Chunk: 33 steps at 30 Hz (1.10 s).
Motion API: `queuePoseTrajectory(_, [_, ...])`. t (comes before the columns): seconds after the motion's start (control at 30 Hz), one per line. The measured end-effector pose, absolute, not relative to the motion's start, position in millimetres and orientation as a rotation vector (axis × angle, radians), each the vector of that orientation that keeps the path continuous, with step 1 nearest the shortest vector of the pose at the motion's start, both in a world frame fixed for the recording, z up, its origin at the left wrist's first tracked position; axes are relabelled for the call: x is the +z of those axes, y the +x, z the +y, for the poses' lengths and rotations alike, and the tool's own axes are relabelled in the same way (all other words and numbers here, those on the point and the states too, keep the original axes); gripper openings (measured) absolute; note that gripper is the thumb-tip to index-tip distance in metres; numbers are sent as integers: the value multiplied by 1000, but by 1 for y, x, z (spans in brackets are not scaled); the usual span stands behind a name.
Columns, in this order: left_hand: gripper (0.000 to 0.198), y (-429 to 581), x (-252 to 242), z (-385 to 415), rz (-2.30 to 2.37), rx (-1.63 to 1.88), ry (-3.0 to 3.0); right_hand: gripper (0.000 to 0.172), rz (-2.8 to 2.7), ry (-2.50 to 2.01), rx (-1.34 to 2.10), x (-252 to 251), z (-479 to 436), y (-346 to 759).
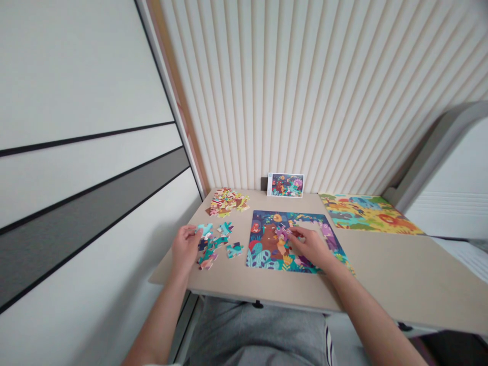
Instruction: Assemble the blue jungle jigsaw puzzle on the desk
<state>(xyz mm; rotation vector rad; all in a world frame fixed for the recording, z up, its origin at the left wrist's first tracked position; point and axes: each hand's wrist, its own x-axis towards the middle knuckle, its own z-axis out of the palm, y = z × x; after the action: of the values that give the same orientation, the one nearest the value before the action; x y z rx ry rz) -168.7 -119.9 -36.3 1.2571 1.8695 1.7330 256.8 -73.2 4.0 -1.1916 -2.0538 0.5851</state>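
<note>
Near the table's left side, my left hand (185, 247) pinches a light teal puzzle piece (206, 230) between thumb and finger. Just beside it lies a loose group of teal and dark blue puzzle pieces (212, 246), and one more loose piece (235, 249) sits to their right. Over the partly filled jigsaw puzzle (263, 258), with its brown bear and dark blue border, my right hand (311, 246) has its fingers closed on a purple puzzle piece (282, 232). My right hand and wrist hide part of the puzzle's middle and lower right.
A picture card (285, 185) of the same scene stands upright at the table's back edge. A heap of red and yellow pieces (227, 201) lies back left. To the right lies a yellow animal puzzle (368, 213). A pleated wall (244, 101) borders the table (381, 274) behind.
</note>
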Motion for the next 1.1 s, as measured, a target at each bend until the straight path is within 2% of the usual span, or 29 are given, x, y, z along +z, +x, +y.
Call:
queuePoseTrajectory(0.17, [49,-174,-40,-118,1992,1735,1214,29,-2054,-1176,591,7,-76,256])
queuePoseTrajectory(0.43, [44,-175,-37,-116,2115,1676,1278,29,-2048,-1173,622,4,-74,256])
queuePoseTrajectory(0.67, [37,-173,-43,-113,2152,1326,1579,36,-1989,-1144,705,3,-72,255])
queuePoseTrajectory(0.87, [37,-171,-46,-118,2343,1173,2002,34,-1937,-1110,747,2,-69,256])
queuePoseTrajectory(1.1, [30,-166,-46,-123,2273,999,2117,39,-1918,-1158,748,-2,-66,259])
